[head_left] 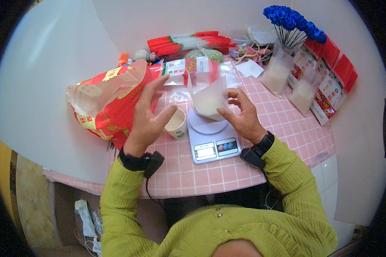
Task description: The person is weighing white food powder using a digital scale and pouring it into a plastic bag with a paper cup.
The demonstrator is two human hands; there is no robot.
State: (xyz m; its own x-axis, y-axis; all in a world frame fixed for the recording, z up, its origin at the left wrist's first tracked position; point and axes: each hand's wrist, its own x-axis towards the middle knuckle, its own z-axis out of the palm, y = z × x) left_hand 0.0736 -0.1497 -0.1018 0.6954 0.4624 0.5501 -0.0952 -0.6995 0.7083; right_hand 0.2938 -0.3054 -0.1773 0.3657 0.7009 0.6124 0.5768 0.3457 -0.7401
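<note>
The pink worktop (283, 122) carries a red sack (122, 105) with printed yellow panels. The left hand (148, 122) has a wide grip; on or just above a lettered white scale (201, 141), the right hand (248, 118) pinches a clear bag (208, 103) of white contents.

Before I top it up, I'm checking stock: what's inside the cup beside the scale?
Pale, grainy contents show inside the cup; their surface hides the bottom, so anything buried there can't be seen.
</note>
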